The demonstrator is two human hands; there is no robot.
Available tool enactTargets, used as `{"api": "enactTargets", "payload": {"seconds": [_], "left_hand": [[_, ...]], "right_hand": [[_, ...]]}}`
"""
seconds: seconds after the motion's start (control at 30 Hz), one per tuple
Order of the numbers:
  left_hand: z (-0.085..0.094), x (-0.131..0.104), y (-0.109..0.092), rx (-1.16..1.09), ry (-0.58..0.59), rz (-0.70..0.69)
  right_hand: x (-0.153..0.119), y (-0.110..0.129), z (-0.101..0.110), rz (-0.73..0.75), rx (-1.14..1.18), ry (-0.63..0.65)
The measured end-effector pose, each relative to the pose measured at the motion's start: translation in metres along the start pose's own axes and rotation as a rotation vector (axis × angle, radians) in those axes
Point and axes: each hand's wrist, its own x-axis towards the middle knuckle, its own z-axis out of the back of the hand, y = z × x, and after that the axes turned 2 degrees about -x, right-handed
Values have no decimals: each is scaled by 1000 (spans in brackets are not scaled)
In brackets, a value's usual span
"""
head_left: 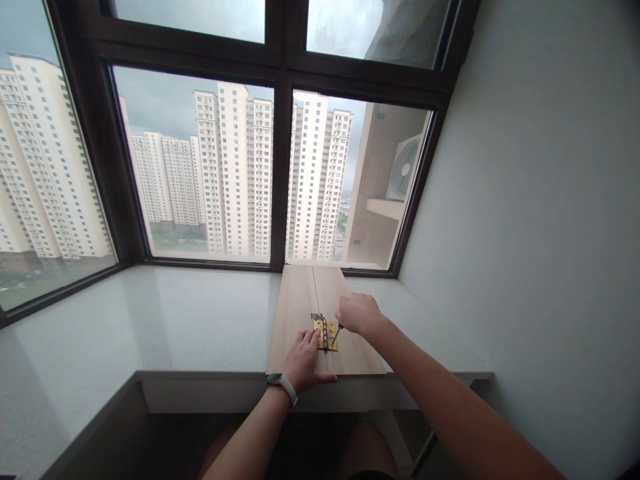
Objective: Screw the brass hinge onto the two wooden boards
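Observation:
A brass-coloured hinge (326, 339) lies unfolded across the seam between two pale wooden boards, the left board (295, 297) and the right board (357, 353). My left hand (303, 363) lies open, with its fingertips on the hinge's left leaf and its thumb stretched along the boards' front edge. Above the right leaf, my right hand (360, 313) is closed around a screwdriver (338, 333), whose handle is mostly hidden in the fist. Its slanted shaft reaches down to the right leaf. Several dark screws (316, 316) sit just beyond the hinge.
The boards rest on a white windowsill (210, 320) with an open recess below its front edge. Dark window frames (281, 167) rise behind them, and a plain wall (525, 200) stands at the right. My knees (370, 447) show underneath.

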Motion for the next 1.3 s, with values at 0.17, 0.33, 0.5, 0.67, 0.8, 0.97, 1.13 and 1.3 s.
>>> {"api": "enactTargets", "payload": {"seconds": [0.17, 0.33, 0.5, 0.67, 0.8, 0.97, 1.13, 1.3], "left_hand": [[1, -1, 0, -2, 2, -1], [1, -1, 0, 3, 5, 5], [2, -1, 0, 12, -1, 1], [3, -1, -1, 5, -5, -1], [3, -1, -1, 0, -4, 6], [3, -1, -3, -13, 1, 5], [4, 0, -4, -17, 27, 21], [4, 0, -4, -9, 19, 11]], "right_hand": [[-2, 1, 3, -7, 33, 24], [-2, 0, 6, 9, 42, 75], [-2, -3, 4, 93, 30, 79], [-1, -3, 0, 117, 74, 83], [2, -3, -3, 66, 64, 104], [3, -4, -7, 82, -9, 66], [1, -1, -5, 65, 1, 50], [0, 0, -2, 100, -16, 26]]}}
